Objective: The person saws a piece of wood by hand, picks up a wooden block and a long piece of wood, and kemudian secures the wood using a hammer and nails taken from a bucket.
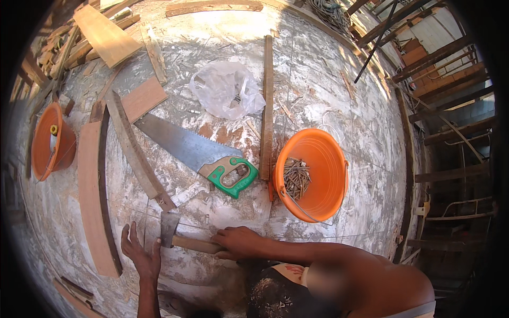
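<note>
My left hand [141, 253] is raised beside the flat metal head of a hatchet [167, 230], its fingers apart and nothing held. My right hand [236, 243] grips the hatchet's wooden handle. Just beyond the blade lies a narrow timber batten [135, 151], and to the left a long reddish plank [95, 196]. A handsaw [185, 153] with a green handle rests above my hands. At the right, an orange bucket [321, 169] holds a pile of nails [297, 178].
Another orange bucket [64, 147] stands at left. A crumpled plastic bag [225, 87] and an upright-running batten [266, 106] lie farther away. Scrap boards [106, 37] are heaped at upper left. Along the right side runs an edge with timber framework [450, 172] beyond it.
</note>
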Available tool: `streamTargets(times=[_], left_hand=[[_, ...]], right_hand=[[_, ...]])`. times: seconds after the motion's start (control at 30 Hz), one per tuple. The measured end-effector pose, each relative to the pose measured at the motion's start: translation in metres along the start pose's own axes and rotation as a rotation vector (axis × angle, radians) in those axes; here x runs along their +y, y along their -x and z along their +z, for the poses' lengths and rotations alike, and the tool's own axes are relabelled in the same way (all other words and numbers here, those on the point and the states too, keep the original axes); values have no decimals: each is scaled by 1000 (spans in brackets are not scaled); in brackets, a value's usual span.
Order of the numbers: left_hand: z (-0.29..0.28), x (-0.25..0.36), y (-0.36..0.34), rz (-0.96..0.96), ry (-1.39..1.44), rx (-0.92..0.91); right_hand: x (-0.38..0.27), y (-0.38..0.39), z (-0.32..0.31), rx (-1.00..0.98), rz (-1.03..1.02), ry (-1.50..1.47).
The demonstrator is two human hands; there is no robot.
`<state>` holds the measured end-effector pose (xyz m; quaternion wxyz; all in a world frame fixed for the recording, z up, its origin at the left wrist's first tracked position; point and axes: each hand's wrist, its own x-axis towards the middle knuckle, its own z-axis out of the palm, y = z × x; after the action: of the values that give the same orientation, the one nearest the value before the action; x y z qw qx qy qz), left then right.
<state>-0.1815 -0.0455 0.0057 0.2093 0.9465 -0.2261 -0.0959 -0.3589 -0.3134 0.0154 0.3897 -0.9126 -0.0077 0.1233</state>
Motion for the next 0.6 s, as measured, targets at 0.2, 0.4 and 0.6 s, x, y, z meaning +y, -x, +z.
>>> streamTargets(times=[0.2,0.4,0.6], left_hand=[[15,4,43,-51,110,24],[34,24,53,-48,122,-61],[29,-1,45,-45,109,5]], right_hand=[[28,63,-144,825,402,5],[159,140,-159,5,887,542],[162,122,-147,-162,887,738]])
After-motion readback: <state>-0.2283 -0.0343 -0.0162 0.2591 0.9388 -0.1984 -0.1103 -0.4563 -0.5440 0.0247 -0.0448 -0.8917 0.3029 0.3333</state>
